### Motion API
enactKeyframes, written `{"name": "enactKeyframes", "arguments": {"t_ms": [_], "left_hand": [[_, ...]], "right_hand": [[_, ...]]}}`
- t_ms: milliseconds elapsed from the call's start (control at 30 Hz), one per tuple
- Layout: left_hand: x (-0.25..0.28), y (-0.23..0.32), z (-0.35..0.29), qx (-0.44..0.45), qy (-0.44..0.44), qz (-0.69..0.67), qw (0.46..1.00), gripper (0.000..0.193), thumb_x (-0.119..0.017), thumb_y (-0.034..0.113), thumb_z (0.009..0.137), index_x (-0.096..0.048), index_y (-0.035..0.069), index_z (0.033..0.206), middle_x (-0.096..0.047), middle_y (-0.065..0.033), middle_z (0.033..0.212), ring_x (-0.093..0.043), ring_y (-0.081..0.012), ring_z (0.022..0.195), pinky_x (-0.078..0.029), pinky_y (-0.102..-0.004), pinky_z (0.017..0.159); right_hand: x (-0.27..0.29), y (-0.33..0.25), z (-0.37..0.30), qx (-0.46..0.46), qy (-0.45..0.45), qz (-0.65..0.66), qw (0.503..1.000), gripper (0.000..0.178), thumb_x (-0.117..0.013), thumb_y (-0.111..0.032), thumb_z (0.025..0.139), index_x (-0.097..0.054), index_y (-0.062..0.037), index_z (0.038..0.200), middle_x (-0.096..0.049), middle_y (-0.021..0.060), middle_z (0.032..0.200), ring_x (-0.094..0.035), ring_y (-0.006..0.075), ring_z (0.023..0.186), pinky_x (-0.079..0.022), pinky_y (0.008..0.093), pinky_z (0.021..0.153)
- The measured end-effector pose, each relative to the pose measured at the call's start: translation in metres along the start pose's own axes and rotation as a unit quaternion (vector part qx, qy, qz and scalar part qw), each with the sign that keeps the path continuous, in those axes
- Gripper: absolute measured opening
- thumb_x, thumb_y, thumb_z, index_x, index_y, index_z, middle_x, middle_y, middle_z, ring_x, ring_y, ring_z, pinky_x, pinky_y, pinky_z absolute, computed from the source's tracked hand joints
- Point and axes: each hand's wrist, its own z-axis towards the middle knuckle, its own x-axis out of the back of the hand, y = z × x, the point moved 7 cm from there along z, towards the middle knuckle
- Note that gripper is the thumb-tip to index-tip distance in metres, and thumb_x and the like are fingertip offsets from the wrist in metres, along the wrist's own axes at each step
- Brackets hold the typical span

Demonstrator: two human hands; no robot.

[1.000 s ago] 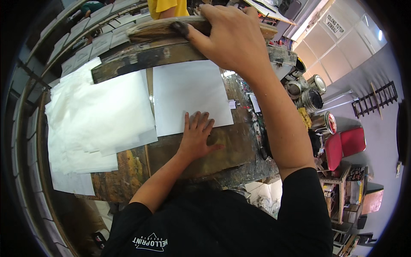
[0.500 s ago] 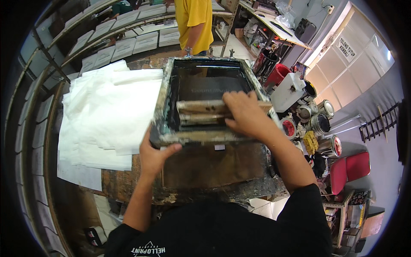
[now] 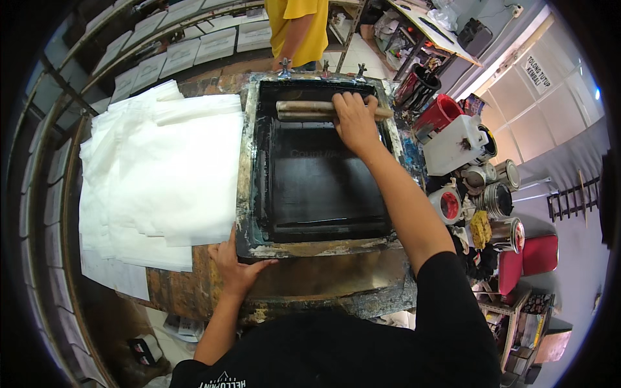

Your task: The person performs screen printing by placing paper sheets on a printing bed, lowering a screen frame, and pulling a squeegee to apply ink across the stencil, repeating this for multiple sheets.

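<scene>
A screen-printing frame (image 3: 244,210) lies on the worktable, its edges crusted with dried ink and its mesh (image 3: 330,187) dark, with faint lettering. My right hand (image 3: 359,123) is closed round the wooden handle of a squeegee (image 3: 301,110) at the frame's far end. The squeegee lies crosswise; its blade edge is hard to make out. At the near left corner of the frame is my left hand (image 3: 236,268), its thumb stretched along the near edge and its fingers spread beside the left edge. Metal wing-screw clamps (image 3: 284,66) stand at the far edge.
A stack of white sheets (image 3: 174,168) covers the table's left part. To the right are a white jerrycan (image 3: 453,147), a red bucket (image 3: 446,111), several ink cans (image 3: 495,199) and a yellow sponge (image 3: 480,227). Beyond the table stands a person in a yellow shirt (image 3: 312,29), near drying racks (image 3: 217,45).
The near side of the frame has come down toward the table. My right hand has moved the squeegee from the near end to the far end. My left hand has lowered with the frame's corner.
</scene>
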Motion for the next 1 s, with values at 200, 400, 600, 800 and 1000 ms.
{"name": "enactKeyframes", "arguments": {"t_ms": [200, 400, 600, 800, 1000], "left_hand": [[0.002, 0.003, 0.004, -0.007, 0.006, -0.007, 1.000, 0.128, -0.095, 0.071, 0.056, -0.058, -0.002, 0.154, -0.067, -0.0053, 0.097, -0.053, -0.0277, 0.096, -0.037, -0.0466, 0.100], [0.002, 0.003, 0.001, 0.017, -0.021, -0.019, 0.999, 0.119, -0.099, 0.059, 0.057, -0.059, -0.001, 0.152, -0.070, -0.0092, 0.112, -0.052, -0.0339, 0.110, -0.041, -0.0487, 0.102], [0.001, 0.001, -0.001, 0.018, -0.004, -0.025, 1.000, 0.118, -0.098, 0.061, 0.058, -0.060, -0.002, 0.151, -0.070, -0.0079, 0.104, -0.052, -0.0309, 0.100, -0.041, -0.0458, 0.096], [0.000, 0.001, -0.001, 0.013, 0.016, -0.029, 0.999, 0.120, -0.097, 0.068, 0.058, -0.061, 0.000, 0.151, -0.068, -0.0072, 0.096, -0.056, -0.0286, 0.096, -0.038, -0.0447, 0.099], [0.005, 0.006, 0.000, 0.025, 0.006, 0.060, 0.998, 0.113, -0.093, 0.075, 0.055, -0.072, 0.006, 0.142, -0.058, -0.0044, 0.103, -0.054, -0.0256, 0.106, -0.031, -0.0470, 0.105]], "right_hand": [[-0.047, 0.010, 0.034, 0.007, -0.023, -0.026, 0.999, 0.048, -0.082, -0.012, 0.081, -0.057, -0.0115, 0.122, -0.063, 0.0062, 0.114, -0.061, 0.0271, 0.116, -0.038, 0.0557, 0.105], [-0.049, 0.003, 0.017, -0.004, -0.049, -0.050, 0.998, 0.049, -0.083, -0.014, 0.080, -0.058, -0.0122, 0.121, -0.064, 0.0054, 0.113, -0.061, 0.0268, 0.115, -0.039, 0.0557, 0.104], [0.037, -0.050, -0.080, 0.001, -0.085, -0.023, 0.996, 0.047, -0.082, -0.014, 0.079, -0.057, -0.0118, 0.119, -0.062, 0.0060, 0.109, -0.060, 0.0280, 0.112, -0.038, 0.0560, 0.104], [0.111, -0.104, -0.165, -0.012, -0.195, 0.013, 0.981, 0.045, -0.080, -0.010, 0.077, -0.056, -0.0099, 0.115, -0.058, 0.0071, 0.107, -0.059, 0.0294, 0.109, -0.037, 0.0554, 0.103], [0.118, -0.095, -0.156, -0.002, -0.135, 0.059, 0.989, 0.052, -0.083, -0.012, 0.075, -0.055, -0.0084, 0.118, -0.058, 0.0082, 0.107, -0.058, 0.0300, 0.108, -0.037, 0.0544, 0.101]]}}
